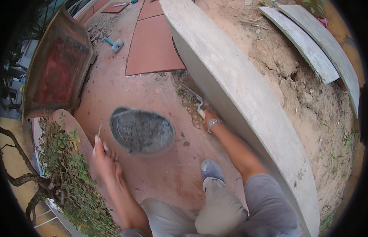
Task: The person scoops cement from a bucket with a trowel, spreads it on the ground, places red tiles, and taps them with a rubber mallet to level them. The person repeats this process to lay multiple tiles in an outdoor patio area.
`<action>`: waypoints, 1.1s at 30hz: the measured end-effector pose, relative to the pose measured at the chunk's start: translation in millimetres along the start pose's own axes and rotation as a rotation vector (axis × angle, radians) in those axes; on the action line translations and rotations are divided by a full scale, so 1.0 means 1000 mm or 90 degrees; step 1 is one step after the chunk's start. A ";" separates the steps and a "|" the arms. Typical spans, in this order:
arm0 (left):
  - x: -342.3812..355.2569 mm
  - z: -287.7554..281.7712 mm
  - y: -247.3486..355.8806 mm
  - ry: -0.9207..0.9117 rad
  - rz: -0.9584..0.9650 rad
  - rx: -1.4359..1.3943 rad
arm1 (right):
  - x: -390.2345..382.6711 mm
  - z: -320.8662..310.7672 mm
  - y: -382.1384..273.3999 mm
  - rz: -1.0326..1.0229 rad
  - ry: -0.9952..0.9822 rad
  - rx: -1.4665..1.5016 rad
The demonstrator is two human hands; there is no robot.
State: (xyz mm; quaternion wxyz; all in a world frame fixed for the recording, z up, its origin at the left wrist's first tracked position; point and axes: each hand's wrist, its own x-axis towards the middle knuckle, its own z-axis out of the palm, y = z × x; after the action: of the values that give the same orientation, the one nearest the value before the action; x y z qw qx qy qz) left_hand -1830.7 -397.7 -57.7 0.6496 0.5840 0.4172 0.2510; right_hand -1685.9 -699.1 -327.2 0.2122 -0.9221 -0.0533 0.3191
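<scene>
Head view: a trowel [200, 103] is held in the right hand [210, 119], fingers closed round its pale handle, at the rubble strip [187, 98] beside the curved concrete wall [239, 91]. A thin tool [100, 129] is gripped in the left hand [105, 156]; its kind cannot be told. Trowel judged light, stiff, best held by the handle. Tub [112, 123] of grey mix judged heavy, best lifted by the rim. Rightward movement is limited by the wall; more room is judged available over the red floor [184, 170].
</scene>
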 end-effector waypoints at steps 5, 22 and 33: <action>-0.012 -0.041 -0.010 0.082 0.007 0.021 | -0.051 0.013 -0.005 0.005 -0.076 0.023; -0.043 -0.018 -0.031 0.142 0.378 0.269 | 0.000 -0.011 -0.039 0.111 0.063 0.020; -0.058 0.020 -0.020 -0.048 0.453 0.254 | -0.116 0.002 0.007 0.019 -0.121 -0.021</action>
State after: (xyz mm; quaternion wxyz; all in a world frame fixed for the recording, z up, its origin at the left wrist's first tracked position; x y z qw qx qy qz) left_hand -1848.0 -459.5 -63.3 0.4111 0.8152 0.2054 0.3525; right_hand -1779.1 -731.5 -265.6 0.1864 -0.8916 -0.0642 0.4076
